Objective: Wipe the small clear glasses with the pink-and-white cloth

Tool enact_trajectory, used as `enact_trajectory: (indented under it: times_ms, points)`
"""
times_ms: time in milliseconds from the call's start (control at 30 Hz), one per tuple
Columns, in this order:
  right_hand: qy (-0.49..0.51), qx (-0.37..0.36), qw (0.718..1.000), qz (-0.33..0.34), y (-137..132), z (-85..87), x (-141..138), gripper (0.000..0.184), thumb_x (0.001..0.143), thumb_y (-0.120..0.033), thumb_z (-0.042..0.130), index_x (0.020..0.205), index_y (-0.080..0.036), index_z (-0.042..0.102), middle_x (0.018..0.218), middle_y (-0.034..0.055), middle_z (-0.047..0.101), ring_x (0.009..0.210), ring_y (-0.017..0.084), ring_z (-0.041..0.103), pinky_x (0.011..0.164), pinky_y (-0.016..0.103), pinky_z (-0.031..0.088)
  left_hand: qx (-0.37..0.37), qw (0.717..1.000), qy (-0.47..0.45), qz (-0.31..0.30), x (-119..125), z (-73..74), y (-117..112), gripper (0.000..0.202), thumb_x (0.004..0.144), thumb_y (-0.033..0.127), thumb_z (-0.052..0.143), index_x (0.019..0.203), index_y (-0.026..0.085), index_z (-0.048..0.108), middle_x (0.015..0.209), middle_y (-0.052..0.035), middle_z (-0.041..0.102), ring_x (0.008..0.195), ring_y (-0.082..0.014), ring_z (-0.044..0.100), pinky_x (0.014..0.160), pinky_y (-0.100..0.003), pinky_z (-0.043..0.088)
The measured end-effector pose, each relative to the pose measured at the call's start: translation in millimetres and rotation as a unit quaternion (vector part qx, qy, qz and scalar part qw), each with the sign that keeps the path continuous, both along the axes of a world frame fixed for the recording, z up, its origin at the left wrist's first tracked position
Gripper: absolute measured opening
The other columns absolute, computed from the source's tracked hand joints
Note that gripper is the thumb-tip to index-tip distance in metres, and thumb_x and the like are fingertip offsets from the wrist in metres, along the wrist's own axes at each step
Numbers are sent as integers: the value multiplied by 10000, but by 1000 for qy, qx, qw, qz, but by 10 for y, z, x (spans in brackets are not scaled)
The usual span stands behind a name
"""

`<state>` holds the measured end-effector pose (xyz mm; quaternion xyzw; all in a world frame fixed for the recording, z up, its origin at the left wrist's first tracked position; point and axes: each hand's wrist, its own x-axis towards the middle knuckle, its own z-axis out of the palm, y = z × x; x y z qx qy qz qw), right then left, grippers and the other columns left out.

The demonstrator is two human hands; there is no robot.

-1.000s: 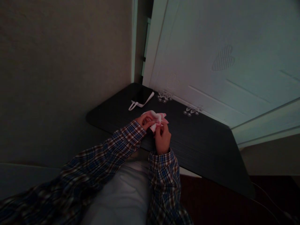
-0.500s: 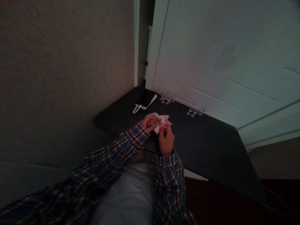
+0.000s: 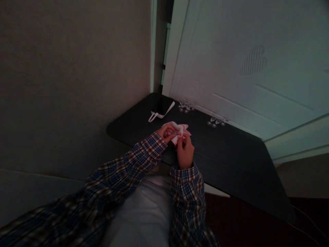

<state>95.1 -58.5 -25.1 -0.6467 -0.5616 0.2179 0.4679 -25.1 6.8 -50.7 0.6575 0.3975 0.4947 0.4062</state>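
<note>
A pink and white cloth (image 3: 177, 128) is bunched between my hands above the near edge of the dark table. My left hand (image 3: 164, 132) curls round a small clear, shiny object (image 3: 169, 132) that lies against the cloth; its kind is hard to make out in the dim light. On the other side, my right hand (image 3: 185, 151) pinches the cloth between thumb and fingers, close to the clear object.
The black table (image 3: 231, 161) stands against a white panel with embossed hearts. Two clusters of small clear pieces with round ends, one left (image 3: 186, 105) and one right (image 3: 217, 121), lie along its back. A dark phone (image 3: 161, 106) with a white strap (image 3: 153, 116) rests at the back left.
The whole view has shifted slightly, so everything sits a little to the right. Both hands keep hold of the cloth, with barely any change in their grip.
</note>
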Motion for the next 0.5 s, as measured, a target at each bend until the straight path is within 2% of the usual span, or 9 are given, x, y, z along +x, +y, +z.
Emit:
enact_trajectory:
  times_ms: [100,300,500]
  points:
    - [-5,-1,1000,-1,-6,4,-1,293,904,-365,379,1061,-191,556,723,13,639,560,122,567,561,221,418,8,1000,-6,4,3,-4,1,281,732,391,695,862,181,561,820,-46,607,599,-114,498,515,-240,402]
    - [1,-1,1000,4,-1,-1,7,272,900,-344,391,1066,-193,545,746,16,644,560,118,567,548,213,412,9,1000,-16,5,15,-38,7,303,735,427,686,843,172,562,723,-23,577,527,-90,436,479,-231,352]
    - [0,3,1000,3,-1,0,6,293,901,-351,382,1082,-191,548,733,10,638,556,111,558,545,206,416,22,1000,-17,7,21,-35,5,308,744,440,675,862,174,575,742,-29,585,573,-101,477,507,-228,376]
